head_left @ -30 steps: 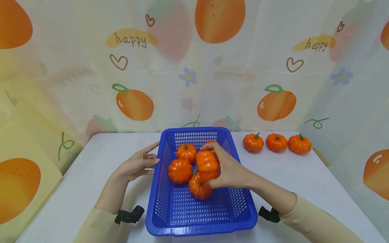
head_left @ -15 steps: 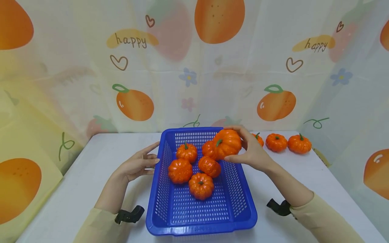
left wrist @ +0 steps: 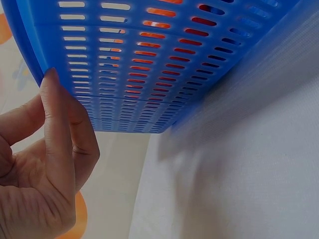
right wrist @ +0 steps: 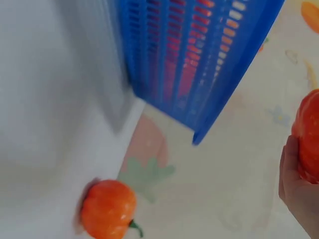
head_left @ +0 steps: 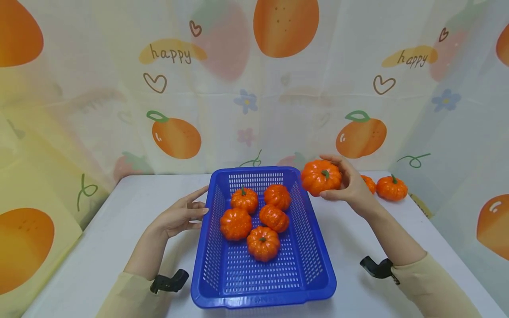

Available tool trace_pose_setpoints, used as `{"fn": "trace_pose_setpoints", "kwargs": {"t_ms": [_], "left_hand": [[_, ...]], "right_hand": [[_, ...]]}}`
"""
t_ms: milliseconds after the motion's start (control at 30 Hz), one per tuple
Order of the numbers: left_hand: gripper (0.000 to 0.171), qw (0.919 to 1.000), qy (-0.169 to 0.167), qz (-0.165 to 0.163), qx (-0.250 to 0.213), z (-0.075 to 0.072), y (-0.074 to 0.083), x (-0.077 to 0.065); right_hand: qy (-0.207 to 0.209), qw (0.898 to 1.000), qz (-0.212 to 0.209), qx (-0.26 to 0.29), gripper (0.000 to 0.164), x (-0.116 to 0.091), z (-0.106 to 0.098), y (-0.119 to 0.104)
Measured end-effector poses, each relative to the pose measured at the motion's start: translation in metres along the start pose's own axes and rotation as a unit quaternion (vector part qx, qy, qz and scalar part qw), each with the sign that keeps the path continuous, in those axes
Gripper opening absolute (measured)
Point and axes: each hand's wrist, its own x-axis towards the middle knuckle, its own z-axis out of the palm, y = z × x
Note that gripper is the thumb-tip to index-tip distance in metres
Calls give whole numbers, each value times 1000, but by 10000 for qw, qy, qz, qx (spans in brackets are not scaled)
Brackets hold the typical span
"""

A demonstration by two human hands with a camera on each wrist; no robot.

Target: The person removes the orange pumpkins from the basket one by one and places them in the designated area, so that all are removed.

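Orange held pumpkin (head_left: 314,179): only head view shows stem (head_left: 325,174).

A white, cloth-textured table (head_left: 75,265) is backed and flanked by a pale fabric curtain (head_left: 278,132), on which orange fruits (head_left: 176,138), faded pink strawberries (head_left: 228,48), blue flowers (head_left: 243,105), brown outlined hearts (head_left: 144,75) and "happy" are printed.

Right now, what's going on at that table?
A person's right grip holds an orange pumpkin, raised off the table near the far right corner of a blue basket. The left grip touches the basket's left side. Five pumpkins sit in the basket. Two more show on the table to the right in the head view, one partly hidden behind the right grip.
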Motion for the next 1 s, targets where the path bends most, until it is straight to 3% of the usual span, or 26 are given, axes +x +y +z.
{"fn": "trace_pose_setpoints", "kwargs": {"t_ms": [267, 533, 800, 1000], "left_hand": [[83, 10000, 26, 2, 6, 0, -1, -1], [84, 10000, 26, 7, 43, 0, -1, 0], [83, 10000, -5, 33, 15, 1, -1, 0], [84, 10000, 43, 43, 44, 0, -2, 0]], "right_hand": [[435, 9981, 415, -107, 76, -4, -24, 19], [474, 9957, 571, -545, 69, -10, -44, 43], [495, 9816, 1392, -1210, 75, -17, -60, 58], [405, 9773, 1579, -1351, 80, -21, -67, 66]]}}
